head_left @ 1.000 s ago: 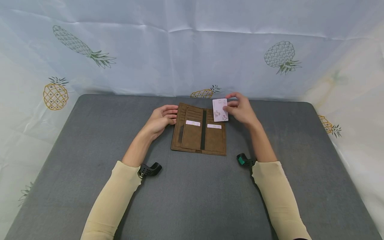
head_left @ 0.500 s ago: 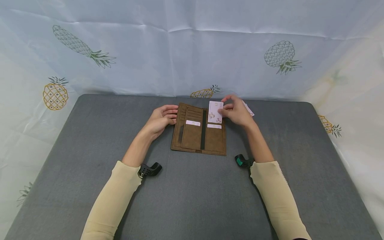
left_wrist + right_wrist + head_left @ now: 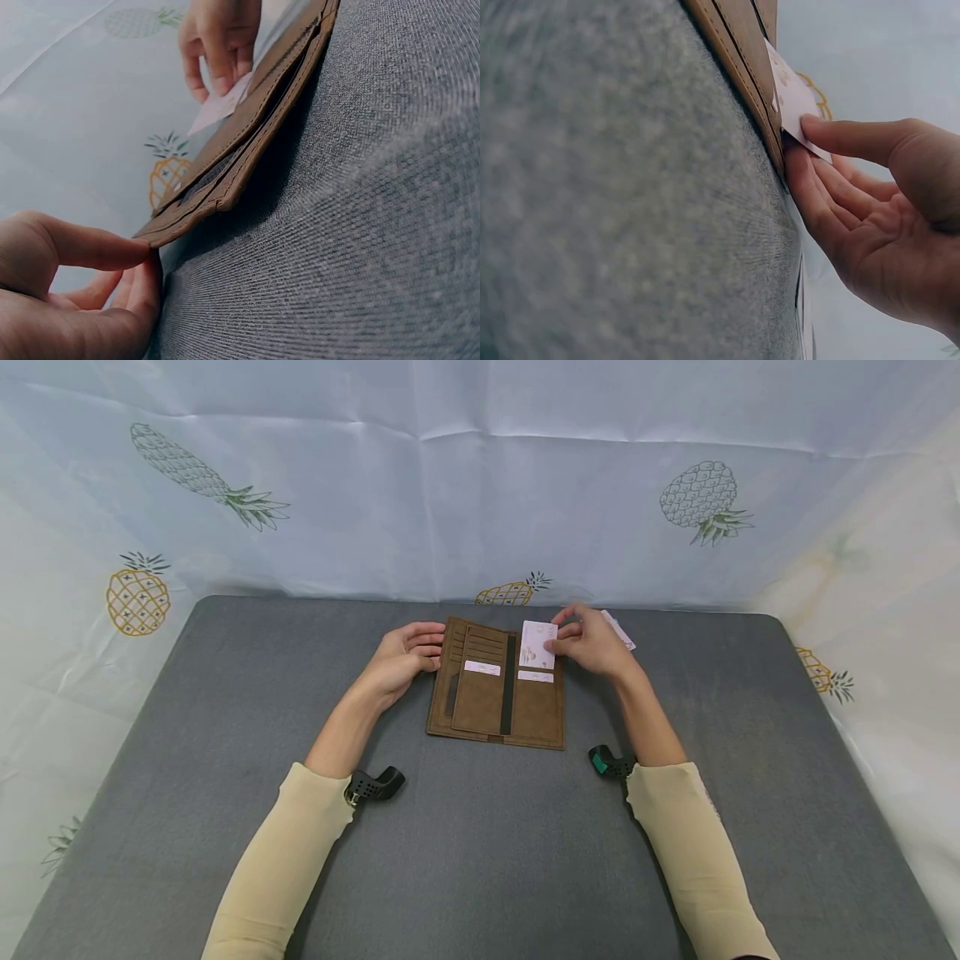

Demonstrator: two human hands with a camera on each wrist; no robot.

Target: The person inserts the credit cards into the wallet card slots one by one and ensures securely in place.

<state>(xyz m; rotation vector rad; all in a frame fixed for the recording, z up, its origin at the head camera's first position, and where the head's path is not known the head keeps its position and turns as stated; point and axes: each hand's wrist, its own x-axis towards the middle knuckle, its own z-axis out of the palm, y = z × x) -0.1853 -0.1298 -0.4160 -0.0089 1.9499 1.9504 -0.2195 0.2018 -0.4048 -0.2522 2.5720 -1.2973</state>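
A brown wallet lies spread open on the table, with a dark strip down its middle. My left hand pinches its left edge, thumb on top and fingers beneath, as the left wrist view shows. My right hand holds a pale pink card by its right side, thumb on the face. The card's lower end is at the slots on the wallet's right half; how deep it sits cannot be told. White strips of two other cards show, a left one and a right one.
Another pinkish card lies behind my right hand, partly hidden by it. Beneath everything is a grey cloth-covered table. A pineapple-print curtain hangs at the table's far edge.
My right hand has moved the card left and then slightly down at the wallet's right half. The other card behind that hand has come into view. My left hand stays at the wallet's edge.
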